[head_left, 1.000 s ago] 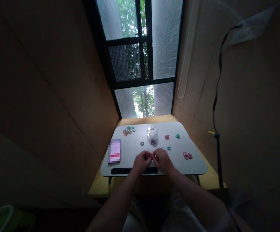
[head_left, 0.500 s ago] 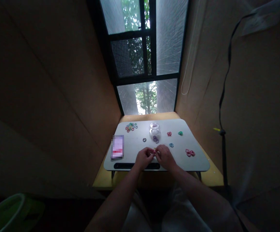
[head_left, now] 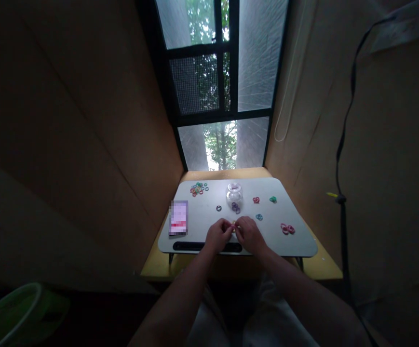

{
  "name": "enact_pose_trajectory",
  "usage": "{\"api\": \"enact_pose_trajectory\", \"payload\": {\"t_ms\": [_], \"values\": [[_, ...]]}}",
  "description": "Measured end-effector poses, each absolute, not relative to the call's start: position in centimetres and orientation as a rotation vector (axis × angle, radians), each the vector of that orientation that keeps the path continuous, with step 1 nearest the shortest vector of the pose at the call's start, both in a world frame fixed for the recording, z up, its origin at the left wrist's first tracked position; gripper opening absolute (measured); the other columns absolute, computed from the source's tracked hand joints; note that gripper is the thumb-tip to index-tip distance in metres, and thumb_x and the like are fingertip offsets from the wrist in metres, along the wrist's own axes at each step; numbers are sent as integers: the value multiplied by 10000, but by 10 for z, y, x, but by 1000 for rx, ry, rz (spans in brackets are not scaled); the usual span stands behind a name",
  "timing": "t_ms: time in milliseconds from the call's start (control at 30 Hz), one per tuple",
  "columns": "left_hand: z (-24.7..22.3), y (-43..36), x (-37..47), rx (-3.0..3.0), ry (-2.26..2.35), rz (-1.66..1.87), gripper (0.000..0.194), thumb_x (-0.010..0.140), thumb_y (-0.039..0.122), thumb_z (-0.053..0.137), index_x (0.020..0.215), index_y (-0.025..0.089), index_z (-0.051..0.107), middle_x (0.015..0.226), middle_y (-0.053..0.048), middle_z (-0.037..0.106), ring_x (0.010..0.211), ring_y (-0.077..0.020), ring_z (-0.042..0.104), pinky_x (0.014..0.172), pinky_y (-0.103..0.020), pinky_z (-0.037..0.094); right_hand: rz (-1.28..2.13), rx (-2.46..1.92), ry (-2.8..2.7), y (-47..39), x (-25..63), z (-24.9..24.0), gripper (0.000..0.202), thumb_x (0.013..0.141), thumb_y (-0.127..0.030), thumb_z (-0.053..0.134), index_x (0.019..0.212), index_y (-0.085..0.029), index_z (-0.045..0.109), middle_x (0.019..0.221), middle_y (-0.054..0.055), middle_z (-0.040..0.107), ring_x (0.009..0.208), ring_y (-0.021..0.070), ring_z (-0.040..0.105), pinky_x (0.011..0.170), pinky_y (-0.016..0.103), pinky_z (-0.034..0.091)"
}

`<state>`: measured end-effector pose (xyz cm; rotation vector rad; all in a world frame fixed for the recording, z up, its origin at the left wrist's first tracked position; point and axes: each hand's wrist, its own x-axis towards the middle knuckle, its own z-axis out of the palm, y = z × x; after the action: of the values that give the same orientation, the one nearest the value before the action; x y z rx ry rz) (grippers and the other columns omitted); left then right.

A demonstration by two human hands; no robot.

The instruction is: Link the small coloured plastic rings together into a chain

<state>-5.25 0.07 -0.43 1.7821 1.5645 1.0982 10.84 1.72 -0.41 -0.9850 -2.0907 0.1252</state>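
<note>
My left hand (head_left: 219, 234) and my right hand (head_left: 249, 232) meet over the front middle of a white lap table (head_left: 202, 217). Between their pinched fingertips is a small pink band (head_left: 234, 226), held from both sides. Something yellowish shows just beneath it, too small to make out. Purple rings (head_left: 235, 207) lie in front of or against a clear round jar (head_left: 234, 193) beyond my hands. A dark ring (head_left: 219, 208) is left of the jar. To the right are small groups of red rings (head_left: 256, 200), green rings (head_left: 273, 199), blue rings (head_left: 259, 217) and pink rings (head_left: 288, 229).
A mixed pile of coloured rings (head_left: 197, 189) is at the table's back left, with a phone-like object (head_left: 178, 218) below it. A black slot (head_left: 189, 246) runs along the front edge. A black cord (head_left: 343, 231) hangs at right; a green bin (head_left: 24, 313) stands lower left.
The whole view has shifted slightly, with the table appearing a little further right. My fingertips still pinch the pink band, and more of the yellowish thing shows below it.
</note>
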Motion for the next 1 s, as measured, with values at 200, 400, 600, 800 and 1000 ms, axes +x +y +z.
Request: {"api": "enact_pose_trajectory", "payload": {"t_ms": [200, 400, 600, 800, 1000], "values": [[-3, 0, -52, 1773, 1609, 1086, 184, 842, 381, 553, 846, 200, 584, 673, 33, 609, 602, -112, 539, 571, -229, 373, 129, -992, -2131, 15, 108, 0, 49, 833, -145, 525, 841, -186, 552, 825, 56, 568, 826, 210, 491, 775, 340, 372], [-1, -1, -52, 1803, 1590, 1079, 142, 840, 349, 558, 862, 210, 579, 693, 38, 621, 619, -110, 549, 579, -224, 379, 119, -1000, -2141, 17, 108, -1, 36, 845, -168, 542, 857, -188, 569, 844, 59, 580, 848, 213, 502, 788, 342, 371], [0, -2, -52, 1809, 1536, 1073, 140, 828, 336, 561, 873, 206, 591, 710, 33, 648, 613, -109, 563, 575, -223, 403, 99, -1017, -2123, 19, 109, -2, 62, 860, -167, 531, 806, -194, 546, 805, 46, 570, 818, 201, 489, 777, 329, 366], [-1, -2, -53, 1794, 1487, 1096, 190, 813, 196, 512, 957, 213, 635, 812, 17, 702, 689, -116, 610, 641, -224, 445, 78, -1043, -2096, 19, 109, -2, 64, 863, -172, 536, 802, -188, 547, 800, 44, 570, 819, 199, 491, 772, 324, 365], [0, -2, -52, 1816, 1488, 1086, 214, 844, 321, 541, 961, 208, 679, 774, 1, 697, 654, -127, 600, 625, -235, 448, 68, -1048, -2070, 18, 109, -2, 66, 848, -170, 544, 786, -193, 545, 786, 42, 565, 811, 204, 490, 764, 332, 364]]}}
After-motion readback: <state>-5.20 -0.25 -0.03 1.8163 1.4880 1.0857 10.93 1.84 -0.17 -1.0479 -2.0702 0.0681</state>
